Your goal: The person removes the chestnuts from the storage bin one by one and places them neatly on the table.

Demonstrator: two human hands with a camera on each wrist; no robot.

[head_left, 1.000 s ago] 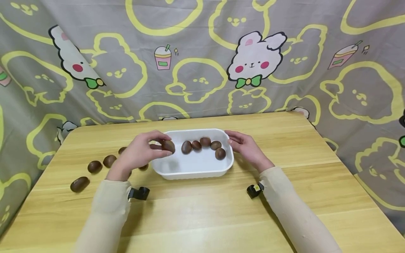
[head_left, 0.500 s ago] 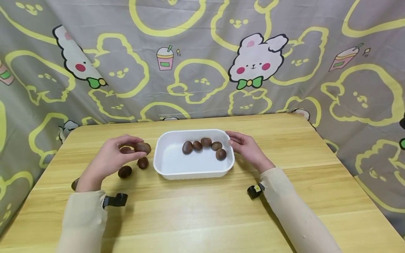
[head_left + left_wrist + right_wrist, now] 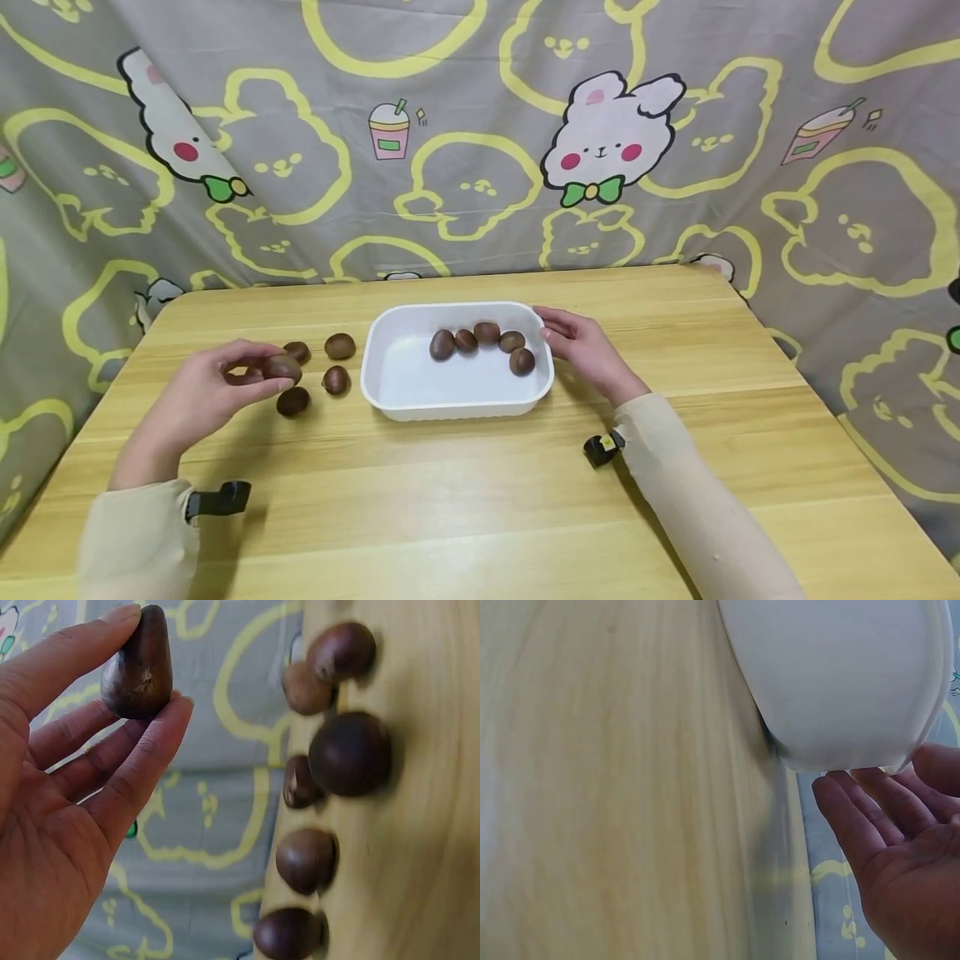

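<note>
In the head view my left hand (image 3: pixel 206 392) pinches a brown chestnut (image 3: pixel 282 369) between thumb and fingers, left of the white tray. Its narrowing shape shows in the left wrist view, where the held chestnut (image 3: pixel 141 671) is level with the fingertips. Around that hand lie loose chestnuts, among them one nearest the tray (image 3: pixel 336 381) and a darker one (image 3: pixel 293 402). The white tray (image 3: pixel 450 410) carries several chestnuts along its back and right side. My right hand (image 3: pixel 588 350) touches the tray's right end, fairly straight fingers (image 3: pixel 855 817) against its outer wall, thumb by the rim.
A light wooden table (image 3: pixel 480 508) bears everything. Behind it hangs a grey curtain (image 3: pixel 480 108) with cartoon animals, close to the table's back edge. Each wrist carries a small black camera, such as the left one (image 3: pixel 219 500).
My left hand has moved left, from over the tray to above the loose chestnuts, still pinching a chestnut. The chestnuts inside the tray and my right hand have stayed in place.
</note>
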